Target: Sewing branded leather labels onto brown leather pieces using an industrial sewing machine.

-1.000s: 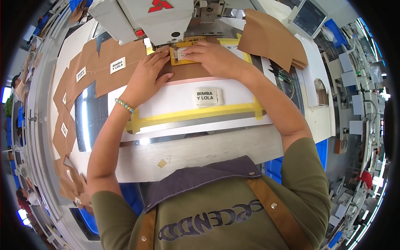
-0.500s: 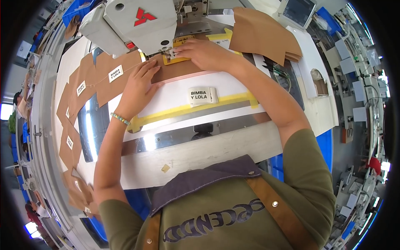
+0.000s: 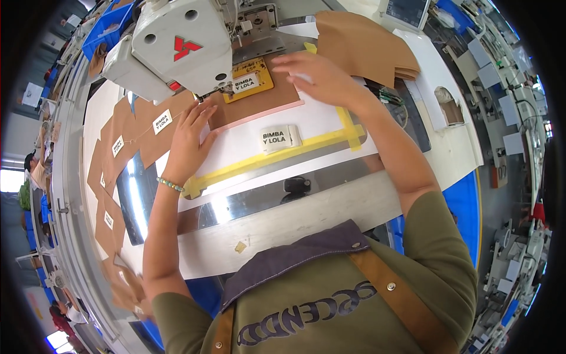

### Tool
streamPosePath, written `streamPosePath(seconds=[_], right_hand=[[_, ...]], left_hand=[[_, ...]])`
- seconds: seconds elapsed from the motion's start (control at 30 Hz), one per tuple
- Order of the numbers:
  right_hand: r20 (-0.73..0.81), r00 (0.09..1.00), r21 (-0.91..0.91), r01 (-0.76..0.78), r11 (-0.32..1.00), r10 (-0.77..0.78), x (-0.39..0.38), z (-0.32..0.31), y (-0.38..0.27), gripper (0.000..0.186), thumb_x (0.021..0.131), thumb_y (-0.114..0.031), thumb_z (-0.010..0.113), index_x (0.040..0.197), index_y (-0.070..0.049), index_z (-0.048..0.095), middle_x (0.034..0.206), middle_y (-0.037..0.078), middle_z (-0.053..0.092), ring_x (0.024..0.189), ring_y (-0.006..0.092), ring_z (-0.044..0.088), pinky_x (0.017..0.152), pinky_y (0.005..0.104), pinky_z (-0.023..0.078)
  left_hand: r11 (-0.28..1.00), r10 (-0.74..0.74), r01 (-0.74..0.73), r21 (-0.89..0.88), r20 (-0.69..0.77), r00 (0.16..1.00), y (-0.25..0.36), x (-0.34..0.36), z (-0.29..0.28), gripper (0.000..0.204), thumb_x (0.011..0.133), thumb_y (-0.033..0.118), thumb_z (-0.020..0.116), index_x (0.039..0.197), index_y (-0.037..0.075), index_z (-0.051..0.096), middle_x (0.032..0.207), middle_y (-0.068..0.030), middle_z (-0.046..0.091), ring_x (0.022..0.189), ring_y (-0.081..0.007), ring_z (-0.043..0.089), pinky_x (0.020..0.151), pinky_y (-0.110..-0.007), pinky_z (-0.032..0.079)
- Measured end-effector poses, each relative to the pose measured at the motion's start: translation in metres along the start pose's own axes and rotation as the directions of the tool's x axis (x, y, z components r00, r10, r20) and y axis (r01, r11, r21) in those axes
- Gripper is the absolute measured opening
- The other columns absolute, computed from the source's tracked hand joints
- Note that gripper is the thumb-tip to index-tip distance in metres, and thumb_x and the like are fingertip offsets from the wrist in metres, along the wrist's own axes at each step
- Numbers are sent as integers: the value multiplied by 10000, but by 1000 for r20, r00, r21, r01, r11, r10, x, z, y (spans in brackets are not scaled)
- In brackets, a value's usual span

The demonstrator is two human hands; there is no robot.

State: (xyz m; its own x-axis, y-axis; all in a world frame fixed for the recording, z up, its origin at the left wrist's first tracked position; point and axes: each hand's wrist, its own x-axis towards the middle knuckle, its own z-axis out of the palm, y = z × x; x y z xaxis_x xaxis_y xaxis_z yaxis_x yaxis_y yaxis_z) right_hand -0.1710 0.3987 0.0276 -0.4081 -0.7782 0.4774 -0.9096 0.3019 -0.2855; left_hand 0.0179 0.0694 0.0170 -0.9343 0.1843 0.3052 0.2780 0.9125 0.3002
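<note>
The tabletop (image 3: pixel 206 253) carries a white sewing machine (image 3: pixel 183 32) at the far side and, nearer, a brown panel (image 3: pixel 259 106). The right hand (image 3: pixel 318 79), fingers extended open, is over the panel's right edge; the left hand (image 3: pixel 191 130), fingers likewise open, is beside its left. On the panel lies a yellow template (image 3: pixel 258 66) with a white label (image 3: pixel 245 83).

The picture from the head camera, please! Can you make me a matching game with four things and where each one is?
Things:
1. Bead bracelet
2. Yellow frame
3. Little pile of white labels
4. Big stack of brown pieces

Places:
A. On the white sheet, near the yellow tape
B. To the right of the white machine
C. Around the left wrist
D. On the pink-edged brown piece

Right pairs: 1-C, 2-D, 3-A, 4-B
</note>
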Motion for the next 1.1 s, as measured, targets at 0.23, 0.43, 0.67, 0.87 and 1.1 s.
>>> streamPosePath(seconds=[0.23, 0.43, 0.67, 0.87, 1.1], right_hand=[[-131, 963, 192, -208, 959, 235, -12, -7, 36, 344, 1069, -57, 632, 1407, -55, 697, 1435, 62, 707, 1081, 182, 711, 917, 316, 570], [-51, 941, 283, -308, 908, 335, -13, -1, 40, 277, 1070, -68, 633, 1321, -33, 745, 1408, 69, 723, 1156, 206, 714, 962, 321, 568], [-76, 974, 194, -196, 961, 214, -10, 0, 38, 247, 1046, -143, 641, 1204, -43, 802, 1373, 98, 738, 1226, 318, 675, 1057, 414, 545], [-21, 984, 133, -174, 976, 178, -12, 3, 42, 250, 1065, -119, 659, 1274, -46, 776, 1422, 90, 727, 1239, 281, 685, 1042, 373, 551], [-19, 984, 146, -175, 974, 180, -11, 6, 42, 247, 1045, -142, 655, 1223, -48, 799, 1405, 107, 734, 1290, 329, 661, 1103, 431, 529]], left_hand=[[998, 60, -60, -8, 13, 998, 11, 18, 3, 541, 988, 178, 780, 1476, 2, 628, 1598, -163, 589, 1464, -418, 508, 1231, -485, 429], [999, 45, -44, -30, 20, 999, 13, 23, 5, 535, 994, 181, 772, 1474, -5, 627, 1586, -176, 591, 1454, -416, 512, 1235, -477, 426], [999, 21, -19, -43, 47, 999, 12, 22, 14, 446, 1014, 176, 748, 1431, 31, 686, 1600, -127, 600, 1536, -401, 462, 1252, -490, 406], [994, -8, 19, -108, 102, 995, 8, 26, 8, 378, 1021, 168, 737, 1381, 53, 742, 1610, -77, 602, 1542, -399, 454, 1264, -486, 396], [999, 14, -12, -36, 68, 998, 7, 25, 9, 374, 1012, 150, 738, 1377, 67, 750, 1587, -34, 620, 1505, -379, 470, 1261, -483, 403]])
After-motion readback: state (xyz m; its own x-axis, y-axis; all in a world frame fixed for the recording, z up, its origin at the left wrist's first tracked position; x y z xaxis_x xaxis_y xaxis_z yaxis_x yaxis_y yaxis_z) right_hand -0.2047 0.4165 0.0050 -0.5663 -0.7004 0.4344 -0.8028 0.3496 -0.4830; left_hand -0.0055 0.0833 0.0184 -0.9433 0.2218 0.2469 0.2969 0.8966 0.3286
